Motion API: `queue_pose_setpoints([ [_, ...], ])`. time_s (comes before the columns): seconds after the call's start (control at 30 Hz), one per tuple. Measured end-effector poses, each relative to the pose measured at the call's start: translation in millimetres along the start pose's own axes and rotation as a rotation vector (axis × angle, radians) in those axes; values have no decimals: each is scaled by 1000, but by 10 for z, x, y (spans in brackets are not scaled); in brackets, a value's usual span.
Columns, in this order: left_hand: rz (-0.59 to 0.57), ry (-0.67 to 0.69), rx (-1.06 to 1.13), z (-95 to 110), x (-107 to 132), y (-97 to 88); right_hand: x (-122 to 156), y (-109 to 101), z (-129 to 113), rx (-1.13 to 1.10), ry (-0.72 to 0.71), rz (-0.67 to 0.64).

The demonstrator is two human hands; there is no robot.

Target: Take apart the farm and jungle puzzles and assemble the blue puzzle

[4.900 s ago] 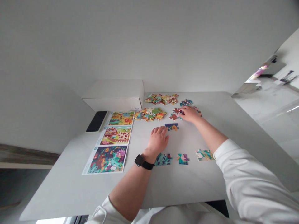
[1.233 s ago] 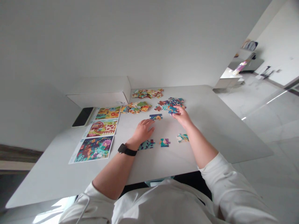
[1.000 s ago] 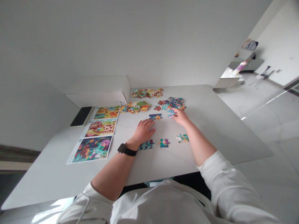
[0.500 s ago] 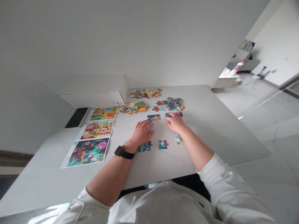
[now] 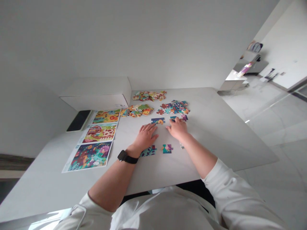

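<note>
From my end: left hand (image 5: pixel 146 136) lies flat on the table (image 5: pixel 216 127), palm down, fingers loosely apart, holding nothing. Its fingertips are just short of a blue-and-orange puzzle piece (image 5: pixel 158 120). Right hand (image 5: pixel 177 129) is palm down too, fingertips on a small blue piece (image 5: pixel 173 118) right below the bluish pile (image 5: pixel 175 107). Can't tell if that piece is pinched or just pressed. A purple piece (image 5: pixel 184 117) lies just beside it. Nearer me, a teal piece (image 5: pixel 148 151) sits by the left wrist and another loose piece (image 5: pixel 167 148) between the forearms. Off to the left: orange pile (image 5: pixel 137 111), picture sheet (image 5: pixel 96 140), phone (image 5: pixel 79 120), white box (image 5: pixel 98 94).
</note>
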State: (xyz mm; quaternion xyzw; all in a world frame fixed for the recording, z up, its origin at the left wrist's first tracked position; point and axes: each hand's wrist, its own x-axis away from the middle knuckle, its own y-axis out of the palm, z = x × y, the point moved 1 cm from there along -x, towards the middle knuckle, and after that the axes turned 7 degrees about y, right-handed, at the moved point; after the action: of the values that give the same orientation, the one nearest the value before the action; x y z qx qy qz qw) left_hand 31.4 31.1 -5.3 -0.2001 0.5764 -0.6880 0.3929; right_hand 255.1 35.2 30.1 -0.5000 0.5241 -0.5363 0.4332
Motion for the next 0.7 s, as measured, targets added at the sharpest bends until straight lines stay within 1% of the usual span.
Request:
queue_pose_setpoints([
  [0.1, -1, -2, 4, -1, -2, 1, -11, 5, -28, -14, 17, 30],
  [0.17, -5, -6, 14, -6, 0, 1, -47, -11, 48, -40, 12, 44],
  [0.27, -2, 1, 26, -16, 7, 4, -151, -69, 323, -103, 55, 110],
  [0.33, 4, 13, 29, -22, 11, 8, -244, -100, 563, -138, 156, 143],
  [0.4, 15, 18, 27, -28, 15, 12, -341, -99, 772, -160, 253, 140],
  [0.47, 28, 23, 24, -32, 17, 17, -423, -66, 903, -167, 307, 135],
  [0.53, 35, 33, 23, -37, 19, 21, -483, -16, 952, -163, 323, 137],
  [0.7, 34, 41, 40, -61, 15, 25, -556, 79, 950, -199, 315, 158],
])
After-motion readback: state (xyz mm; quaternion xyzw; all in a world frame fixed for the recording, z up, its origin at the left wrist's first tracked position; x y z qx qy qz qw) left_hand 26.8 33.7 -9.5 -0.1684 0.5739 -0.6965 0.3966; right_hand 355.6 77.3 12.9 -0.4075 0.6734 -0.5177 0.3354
